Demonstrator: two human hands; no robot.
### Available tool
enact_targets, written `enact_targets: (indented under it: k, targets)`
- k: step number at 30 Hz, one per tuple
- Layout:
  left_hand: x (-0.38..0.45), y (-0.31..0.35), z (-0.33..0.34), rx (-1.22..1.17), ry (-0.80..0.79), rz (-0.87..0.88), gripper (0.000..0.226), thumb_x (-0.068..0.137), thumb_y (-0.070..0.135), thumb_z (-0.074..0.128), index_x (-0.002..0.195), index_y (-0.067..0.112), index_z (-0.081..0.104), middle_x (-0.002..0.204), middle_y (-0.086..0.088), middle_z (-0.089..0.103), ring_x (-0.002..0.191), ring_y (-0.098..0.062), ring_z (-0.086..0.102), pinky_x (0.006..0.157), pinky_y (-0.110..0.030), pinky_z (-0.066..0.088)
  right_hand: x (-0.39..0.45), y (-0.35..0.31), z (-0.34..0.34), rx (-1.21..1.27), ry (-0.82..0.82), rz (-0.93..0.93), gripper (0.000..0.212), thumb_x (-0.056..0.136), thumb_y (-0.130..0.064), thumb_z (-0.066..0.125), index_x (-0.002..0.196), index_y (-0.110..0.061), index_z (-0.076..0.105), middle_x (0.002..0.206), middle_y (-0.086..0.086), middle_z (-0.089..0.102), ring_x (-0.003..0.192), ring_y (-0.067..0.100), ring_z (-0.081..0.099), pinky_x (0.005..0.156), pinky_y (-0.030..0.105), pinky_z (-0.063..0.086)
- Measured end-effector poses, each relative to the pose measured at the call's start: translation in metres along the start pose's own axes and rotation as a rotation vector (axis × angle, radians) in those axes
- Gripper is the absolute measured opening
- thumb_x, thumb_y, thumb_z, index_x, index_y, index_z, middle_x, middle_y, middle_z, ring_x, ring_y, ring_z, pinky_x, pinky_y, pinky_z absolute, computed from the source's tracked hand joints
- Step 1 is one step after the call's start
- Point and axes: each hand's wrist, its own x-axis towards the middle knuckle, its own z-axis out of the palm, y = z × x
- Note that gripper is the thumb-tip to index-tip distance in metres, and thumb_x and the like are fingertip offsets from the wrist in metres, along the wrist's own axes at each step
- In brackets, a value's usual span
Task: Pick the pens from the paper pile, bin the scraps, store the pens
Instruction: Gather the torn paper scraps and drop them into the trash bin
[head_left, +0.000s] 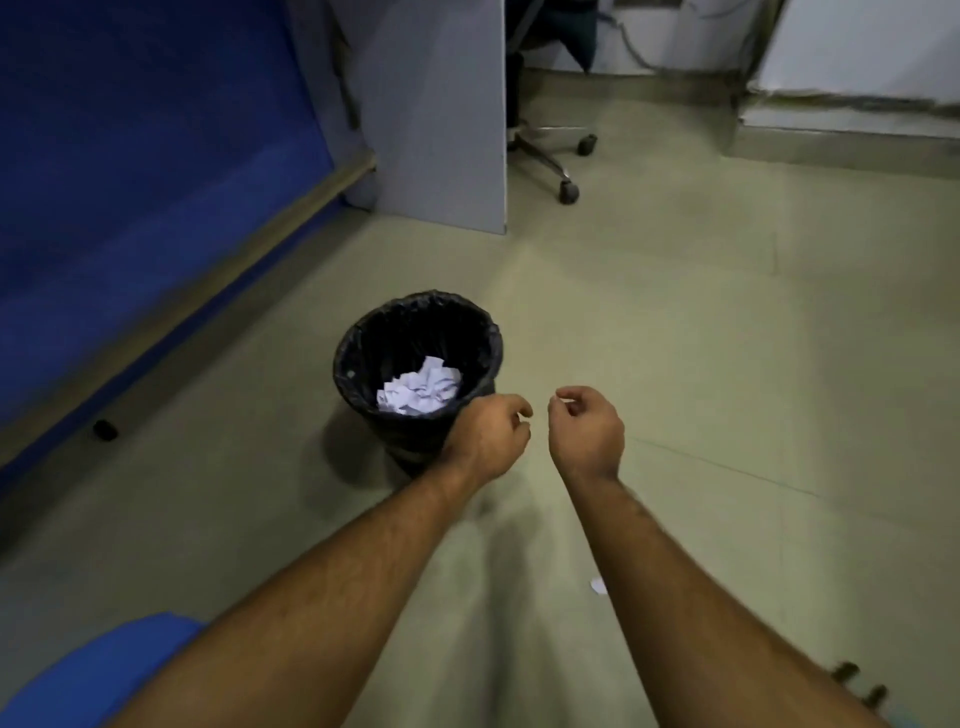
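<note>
Fingers (521, 415) of the left hand (488, 436): loosely curled, holding nothing visible; hand in front of the near rim of the bin (415, 317). Fingers of the right hand (584, 423): likewise loosely curled inward, nothing seen between them; hand just right of the left, apart from it, over bare floor (727, 338). Bin: black, lined with a black bag, upright on the floor. Scraps (421, 392): white paper pieces heaped at the bin's bottom. One stray scrap (598, 586) on the floor beside the right forearm. Pens: none in view. Chair base (550, 156) with castors beyond a grey panel (441, 130); blue wall (130, 156) at left
</note>
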Motion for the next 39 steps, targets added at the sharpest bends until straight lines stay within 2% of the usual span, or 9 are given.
enact_targets:
  k: [3, 8, 14, 19, 28, 31, 33, 36, 39]
  targets:
    - [-0.020, 0.003, 0.050, -0.068, -0.199, -0.088, 0.027, 0.080, 0.014, 0.064, 0.106, 0.018, 0.072, 0.092, -0.003, 0.073, 0.089, -0.021, 0.067, 0.081, -0.027, 0.052, -0.008, 0.072, -0.028, -0.164, -0.055, 0.051, 0.020, 0.086, -0.023, 0.064, 0.105, -0.020, 0.072, 0.087, -0.004, 0.070, 0.092, 0.023, 0.068, 0.073, 0.024, 0.043]
    - [-0.074, -0.013, 0.150, 0.221, -0.546, -0.147, 0.067, 0.082, 0.035, 0.071, 0.141, 0.020, 0.044, 0.141, -0.007, 0.048, 0.127, -0.027, 0.049, 0.103, -0.038, 0.045, -0.041, 0.192, -0.057, -0.594, -0.289, 0.102, 0.037, 0.088, -0.040, 0.062, 0.123, -0.027, 0.066, 0.115, -0.001, 0.070, 0.110, 0.023, 0.064, 0.087, 0.033, 0.051]
    - [-0.108, -0.040, 0.188, 0.476, -0.630, -0.172, 0.101, 0.079, 0.042, 0.076, 0.155, 0.019, 0.012, 0.164, -0.010, 0.002, 0.150, -0.029, 0.010, 0.114, -0.044, 0.033, -0.059, 0.229, -0.054, -0.768, -0.352, -0.078, 0.029, 0.099, -0.043, 0.045, 0.103, -0.026, 0.067, 0.102, 0.005, 0.064, 0.100, 0.030, 0.061, 0.070, 0.032, 0.043]
    - [-0.108, -0.045, 0.194, 0.491, -0.631, -0.173, 0.105, 0.079, 0.045, 0.076, 0.156, 0.022, 0.009, 0.165, -0.005, -0.001, 0.152, -0.026, 0.005, 0.116, -0.041, 0.033, -0.055, 0.236, -0.042, -0.785, -0.392, -0.055, 0.030, 0.101, -0.033, 0.043, 0.111, -0.022, 0.069, 0.109, 0.010, 0.062, 0.097, 0.030, 0.064, 0.073, 0.030, 0.045]
    - [-0.104, -0.049, 0.199, 0.499, -0.628, -0.184, 0.107, 0.077, 0.047, 0.077, 0.156, 0.024, 0.008, 0.165, -0.003, -0.002, 0.152, -0.025, 0.005, 0.114, -0.041, 0.037, -0.049, 0.245, -0.036, -0.903, -0.358, -0.155, 0.028, 0.096, -0.021, 0.045, 0.106, -0.023, 0.071, 0.104, 0.002, 0.064, 0.089, 0.027, 0.065, 0.071, 0.031, 0.051]
    - [-0.105, -0.047, 0.194, 0.503, -0.637, -0.161, 0.098, 0.080, 0.043, 0.074, 0.155, 0.023, 0.014, 0.165, -0.005, 0.003, 0.151, -0.025, 0.011, 0.113, -0.041, 0.038, -0.051, 0.243, -0.033, -0.786, -0.362, -0.111, 0.026, 0.097, -0.026, 0.048, 0.107, -0.025, 0.072, 0.105, 0.000, 0.070, 0.093, 0.026, 0.067, 0.075, 0.031, 0.050]
    - [-0.094, -0.046, 0.178, 0.439, -0.626, -0.146, 0.072, 0.083, 0.035, 0.069, 0.147, 0.020, 0.039, 0.158, -0.008, 0.029, 0.142, -0.027, 0.034, 0.109, -0.038, 0.041, -0.053, 0.230, -0.029, -0.571, -0.315, -0.066, 0.019, 0.093, -0.030, 0.057, 0.100, -0.022, 0.074, 0.098, 0.001, 0.074, 0.090, 0.025, 0.068, 0.074, 0.031, 0.051]
    - [-0.063, -0.045, 0.138, 0.281, -0.482, -0.213, 0.031, 0.081, 0.034, 0.066, 0.110, 0.022, 0.069, 0.119, -0.005, 0.069, 0.107, -0.027, 0.065, 0.091, -0.034, 0.053, -0.047, 0.191, -0.012, -0.266, -0.192, -0.065, 0.009, 0.088, -0.027, 0.067, 0.089, -0.020, 0.073, 0.088, -0.001, 0.075, 0.082, 0.021, 0.069, 0.073, 0.029, 0.052]
    - [-0.036, -0.041, 0.093, 0.093, -0.296, -0.333, 0.012, 0.078, 0.029, 0.069, 0.076, 0.017, 0.072, 0.084, -0.006, 0.076, 0.078, -0.026, 0.072, 0.075, -0.036, 0.060, -0.033, 0.129, 0.008, -0.021, -0.112, -0.064, 0.005, 0.087, -0.022, 0.068, 0.087, -0.021, 0.073, 0.084, -0.007, 0.073, 0.079, 0.011, 0.067, 0.073, 0.027, 0.052]
